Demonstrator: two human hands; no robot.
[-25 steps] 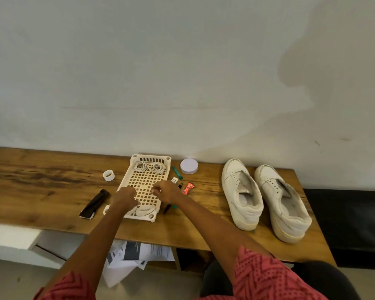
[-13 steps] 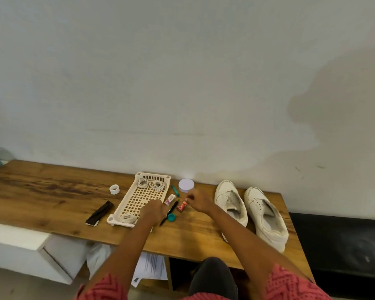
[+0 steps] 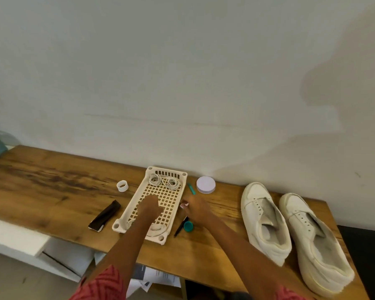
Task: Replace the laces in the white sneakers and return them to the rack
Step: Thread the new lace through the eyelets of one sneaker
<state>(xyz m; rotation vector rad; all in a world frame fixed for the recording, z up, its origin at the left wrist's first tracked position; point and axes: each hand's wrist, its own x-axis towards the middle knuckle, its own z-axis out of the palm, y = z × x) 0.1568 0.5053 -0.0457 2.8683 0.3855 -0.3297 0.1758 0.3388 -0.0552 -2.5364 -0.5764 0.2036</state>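
I am reaching my left hand [image 3: 150,206] over the basket [image 3: 183,192], fingers curled, seemingly empty. My right hand [image 3: 196,210] is pinching something small beside it. The unlaced white sneakers [image 3: 266,221] are sitting to the right, coiled laces [image 3: 164,181] at the basket's far end.

— Left hand [image 3: 150,206]?
— Half a second ago at the near end of the tray [image 3: 183,192], by the coiled lace there; now over the tray's middle grid.

— Right hand [image 3: 195,208]?
— Half a second ago out toward the sneakers [image 3: 266,221], by the red packet; now back just beside the tray's right rim, over a small white-and-pink item. Red packet no longer visible.
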